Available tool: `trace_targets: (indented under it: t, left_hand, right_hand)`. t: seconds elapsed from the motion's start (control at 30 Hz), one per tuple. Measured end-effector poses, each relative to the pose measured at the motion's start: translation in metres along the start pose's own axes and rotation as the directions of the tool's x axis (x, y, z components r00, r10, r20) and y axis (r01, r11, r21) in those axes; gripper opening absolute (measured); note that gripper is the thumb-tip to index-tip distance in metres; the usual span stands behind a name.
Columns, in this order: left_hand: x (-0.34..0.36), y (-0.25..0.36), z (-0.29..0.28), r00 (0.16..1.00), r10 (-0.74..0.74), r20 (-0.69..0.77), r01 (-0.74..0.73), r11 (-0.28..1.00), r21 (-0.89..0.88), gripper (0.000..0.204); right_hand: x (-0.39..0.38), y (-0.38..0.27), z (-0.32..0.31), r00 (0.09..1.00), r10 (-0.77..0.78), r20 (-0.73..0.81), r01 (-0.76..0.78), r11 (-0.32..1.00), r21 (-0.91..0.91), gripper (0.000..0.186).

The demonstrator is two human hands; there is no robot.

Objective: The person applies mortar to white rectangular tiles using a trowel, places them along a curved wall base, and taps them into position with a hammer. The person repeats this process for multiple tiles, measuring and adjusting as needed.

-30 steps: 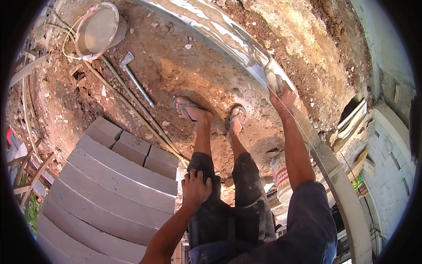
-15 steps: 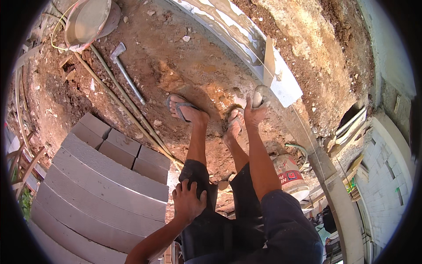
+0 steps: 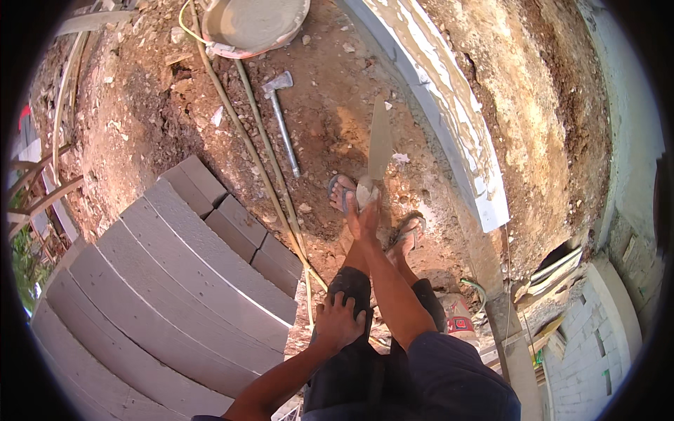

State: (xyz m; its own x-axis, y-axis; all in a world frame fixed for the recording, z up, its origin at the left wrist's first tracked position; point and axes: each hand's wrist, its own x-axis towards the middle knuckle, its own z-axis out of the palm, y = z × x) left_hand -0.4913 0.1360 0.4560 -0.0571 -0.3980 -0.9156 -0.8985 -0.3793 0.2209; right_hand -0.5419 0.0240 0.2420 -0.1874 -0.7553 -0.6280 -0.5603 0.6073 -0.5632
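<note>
My right hand [image 3: 364, 219] is closed round the handle of a trowel [image 3: 380, 140], held out in front of my feet. The trowel's long tapering blade points away from me and looks smeared with grey. Resting on my left knee, my left hand [image 3: 338, 323] lies open with its fingers spread over the dark trouser cloth. To the right of the trowel runs a low course of pale blocks [image 3: 428, 91], its top streaked with wet mortar. A round tub [image 3: 256, 49] of grey mortar stands at the far left.
A hatchet-like tool [image 3: 282, 126] with a metal handle lies on the dirt beside two long poles [image 3: 263, 175]. Large grey blocks [image 3: 203, 259] are stacked at the left. A printed bucket [image 3: 460, 319] stands by my right leg, near a taut string [image 3: 508, 281].
My right hand has swung left with the trowel, away from the block course to in front of my feet. My left hand stays on the knee. The view has shifted.
</note>
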Motion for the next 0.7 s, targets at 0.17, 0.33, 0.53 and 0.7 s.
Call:
trace_targets:
  t: [0.17, 0.33, 0.53, 0.7]
  left_hand:
    - [0.0, -0.015, -0.024, 0.999, -0.026, 0.035, 0.028, 0.998, -0.061, 0.049]
    - [0.006, -0.04, -0.055, 0.997, -0.06, -0.045, 0.051, 0.985, -0.167, 0.047]
    - [0.006, -0.054, -0.065, 0.996, -0.075, -0.039, 0.062, 0.962, -0.265, 0.046]
    - [0.005, -0.055, -0.07, 0.999, -0.023, -0.042, 0.014, 0.98, -0.197, 0.046]
  right_hand:
    - [0.114, -0.183, -0.024, 0.909, -0.396, 0.135, 0.416, 0.827, -0.379, 0.058]
    - [0.234, -0.347, 0.025, 0.769, -0.611, 0.188, 0.551, 0.485, -0.679, 0.032]
    - [0.265, -0.379, 0.059, 0.897, -0.195, 0.396, 0.358, 0.847, -0.394, 0.045]
    - [0.25, -0.319, 0.025, 0.78, -0.108, 0.617, -0.151, 0.924, 0.352, 0.043]
